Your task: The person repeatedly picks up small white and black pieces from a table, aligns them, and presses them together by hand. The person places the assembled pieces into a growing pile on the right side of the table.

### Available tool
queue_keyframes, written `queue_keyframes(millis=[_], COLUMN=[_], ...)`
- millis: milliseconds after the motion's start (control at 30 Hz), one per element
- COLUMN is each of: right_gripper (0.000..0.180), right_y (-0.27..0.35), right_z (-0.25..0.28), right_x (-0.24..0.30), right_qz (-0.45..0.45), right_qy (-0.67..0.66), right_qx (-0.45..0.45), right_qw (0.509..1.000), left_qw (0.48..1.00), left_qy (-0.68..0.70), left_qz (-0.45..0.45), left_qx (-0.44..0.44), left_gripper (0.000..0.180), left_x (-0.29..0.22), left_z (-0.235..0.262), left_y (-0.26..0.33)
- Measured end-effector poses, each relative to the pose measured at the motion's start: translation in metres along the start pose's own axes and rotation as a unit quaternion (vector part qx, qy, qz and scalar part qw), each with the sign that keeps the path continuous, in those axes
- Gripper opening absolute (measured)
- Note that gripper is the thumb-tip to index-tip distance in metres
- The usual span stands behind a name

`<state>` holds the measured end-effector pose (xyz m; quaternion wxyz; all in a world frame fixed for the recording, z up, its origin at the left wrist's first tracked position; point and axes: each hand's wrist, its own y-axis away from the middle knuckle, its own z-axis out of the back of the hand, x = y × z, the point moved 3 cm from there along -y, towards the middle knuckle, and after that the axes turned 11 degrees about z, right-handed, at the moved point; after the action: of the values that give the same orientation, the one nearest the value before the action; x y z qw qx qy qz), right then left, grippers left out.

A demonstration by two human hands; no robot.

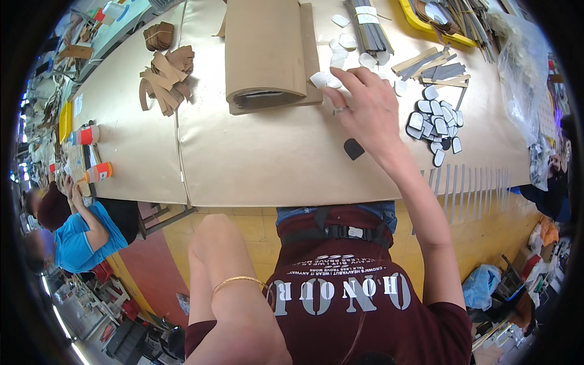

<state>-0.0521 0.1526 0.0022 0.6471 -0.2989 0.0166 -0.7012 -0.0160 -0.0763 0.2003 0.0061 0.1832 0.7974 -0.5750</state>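
My right hand (371, 106) reaches over the table with thumb and forefinger curled around a small white rounded piece (333, 81). A second white piece lies against it, by the edge of the brown sheets. More white pieces (347, 41) are scattered just beyond the fingers. One black rounded tab (353, 149) rests on the table near my wrist. Right of the hand is a pile of white-faced tabs with black edges (439, 121). My left arm (222, 261), wearing a gold bangle, is bent up close to my body; its hand is out of view.
A folded stack of brown sheets (264, 48) stands mid-table. Brown strips (167, 76) lie to its left. Grey bundled strips (368, 27), loose strips (435, 68) and a yellow tray (450, 36) are at far right. Thin grey strips (468, 185) line the front edge. A co-worker (91, 234) sits left.
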Motion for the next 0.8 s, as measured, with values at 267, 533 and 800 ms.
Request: queue_keyframes(millis=[267,533,800], right_gripper=[0.039,0.044,0.050], right_y=[-0.019,-0.008,0.039], right_z=[-0.024,0.001,0.058], right_x=[0.008,0.006,0.019], right_qz=[0.010,-0.130,-0.315], right_qy=[0.028,-0.176,-0.485], right_qx=[0.080,-0.037,-0.061], right_qw=[0.996,0.975,0.813], left_qw=[1.000,1.000,0.918], left_qy=[-0.004,0.000,-0.134], left_qz=[0.007,0.005,0.323], left_qx=[-0.012,-0.031,0.186], left_gripper=[0.043,0.044,0.050], left_x=[0.004,0.014,0.070], left_z=[0.006,0.004,0.018], left_y=[0.002,0.006,0.083])
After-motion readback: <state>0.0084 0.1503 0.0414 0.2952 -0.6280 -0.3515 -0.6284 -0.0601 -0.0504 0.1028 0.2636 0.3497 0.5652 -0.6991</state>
